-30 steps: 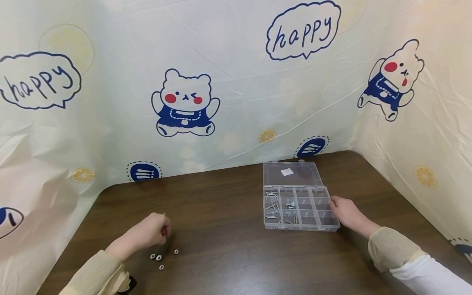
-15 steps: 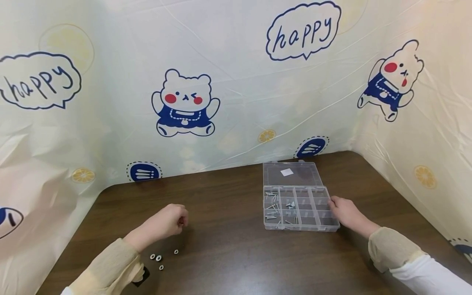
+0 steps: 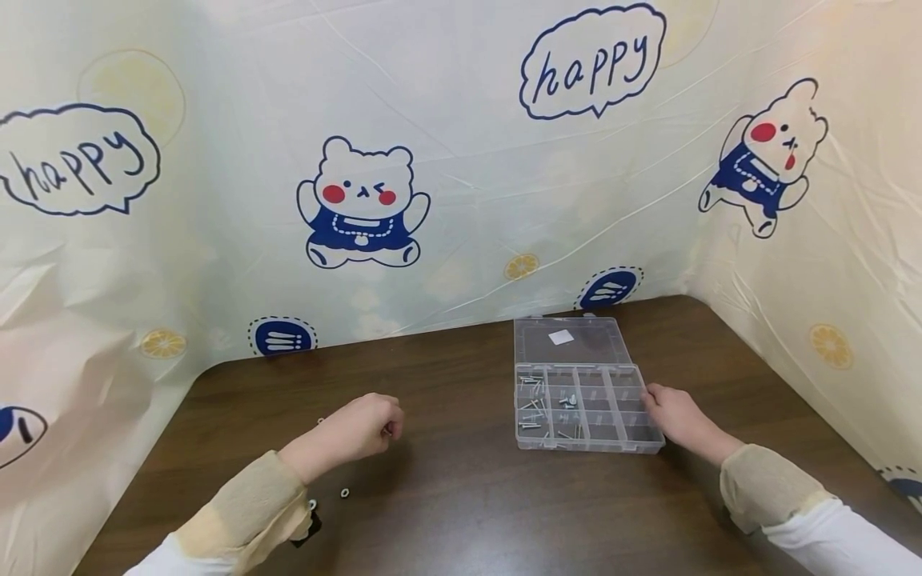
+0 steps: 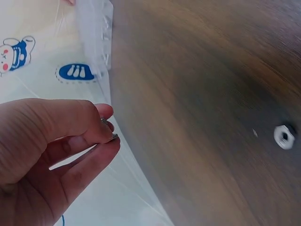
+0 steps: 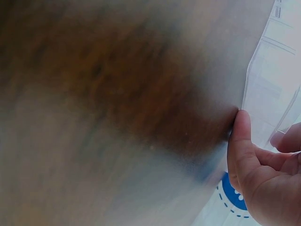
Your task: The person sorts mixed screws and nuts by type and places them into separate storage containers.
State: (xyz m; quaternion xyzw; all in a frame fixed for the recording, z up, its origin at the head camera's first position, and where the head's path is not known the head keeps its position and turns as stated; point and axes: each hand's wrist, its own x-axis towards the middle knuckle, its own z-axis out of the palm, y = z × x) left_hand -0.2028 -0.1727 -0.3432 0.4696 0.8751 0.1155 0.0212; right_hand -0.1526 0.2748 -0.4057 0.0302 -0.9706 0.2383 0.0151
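My left hand [image 3: 363, 424] hovers over the left-middle of the table. Its thumb and fingertips pinch a small metal nut [image 4: 114, 136], mostly hidden by the fingers. Loose nuts lie around and below that arm, among them one nut [image 3: 344, 493] on the bare wood and a nut [image 4: 284, 136] seen close up in the left wrist view. At the right, my right hand [image 3: 684, 420] grips the side wall of a clear plastic compartment box [image 3: 623, 444], whose lid is folded back. Screws [image 3: 531, 404] fill the box's left column, and a few bolts [image 3: 569, 402] lie in the second column.
The box lid [image 3: 598, 340] lies toward the back edge of the brown wooden table [image 3: 461, 496], a white label on it. A printed curtain [image 3: 461, 200] with bears stands behind and on both sides. Another nut [image 3: 321, 421] lies just behind the left wrist.
My left hand has moved to the right and slightly away, from the scattered nuts toward the table's middle. The right hand and the box have stayed in place.
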